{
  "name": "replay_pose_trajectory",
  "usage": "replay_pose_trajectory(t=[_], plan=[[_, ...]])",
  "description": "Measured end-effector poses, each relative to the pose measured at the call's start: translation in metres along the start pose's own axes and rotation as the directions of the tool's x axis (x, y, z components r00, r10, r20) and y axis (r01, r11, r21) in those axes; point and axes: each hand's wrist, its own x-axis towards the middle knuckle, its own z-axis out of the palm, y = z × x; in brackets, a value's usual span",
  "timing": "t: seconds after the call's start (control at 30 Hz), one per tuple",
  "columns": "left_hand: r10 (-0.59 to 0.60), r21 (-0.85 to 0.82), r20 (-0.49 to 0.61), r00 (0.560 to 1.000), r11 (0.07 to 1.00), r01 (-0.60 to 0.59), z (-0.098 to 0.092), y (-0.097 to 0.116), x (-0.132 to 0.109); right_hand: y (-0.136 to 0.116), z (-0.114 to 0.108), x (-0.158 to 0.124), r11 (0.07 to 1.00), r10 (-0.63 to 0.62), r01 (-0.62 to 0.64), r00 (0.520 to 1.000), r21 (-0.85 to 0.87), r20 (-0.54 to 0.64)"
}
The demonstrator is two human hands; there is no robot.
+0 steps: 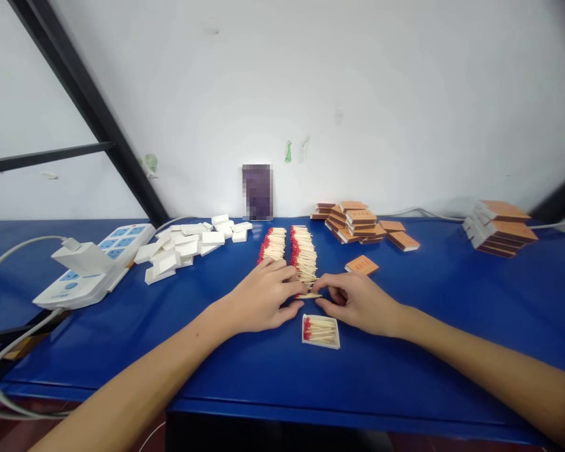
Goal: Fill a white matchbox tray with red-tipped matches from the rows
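Note:
Two long rows of red-tipped matches lie on the blue table, a left row [275,242] and a right row [304,251]. At the near end of the right row, my left hand [268,294] has its thumb and forefinger closed around the red-headed ends of a few matches [308,295]. My right hand [360,302] pinches at the plain wooden ends of the same matches. Just in front of my fingers sits a white matchbox tray [328,344], holding matches with their heads to the left. How many matches my fingers hold is hidden.
White empty trays [183,245] are heaped at left, beside a power strip [117,245] with a plugged-in adapter and cable. Orange matchbox sleeves [358,220] are piled at back right; one sleeve [362,265] lies near my right hand. Stacked boxes [503,229] stand far right.

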Motion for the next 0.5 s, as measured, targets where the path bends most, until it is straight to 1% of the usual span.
replay_pose_trajectory(t=[0.17,0.33,0.5], plan=[[-0.006,-0.041,0.021,1.000,0.999,0.006,-0.0020,0.0005,-0.0006,-0.0010,-0.0025,-0.0017,1.000,0.001,0.000,1.000,0.002,-0.001],[0.006,-0.100,0.011,1.000,0.995,-0.005,-0.0031,0.0010,-0.0005,-0.0019,-0.0060,-0.0022,0.999,-0.016,0.018,0.999,-0.046,0.042],[-0.002,-0.106,0.025,1.000,0.994,0.005,-0.0050,-0.0002,0.0007,-0.0029,-0.0097,-0.0023,0.997,-0.045,0.050,0.995,-0.057,0.085]])
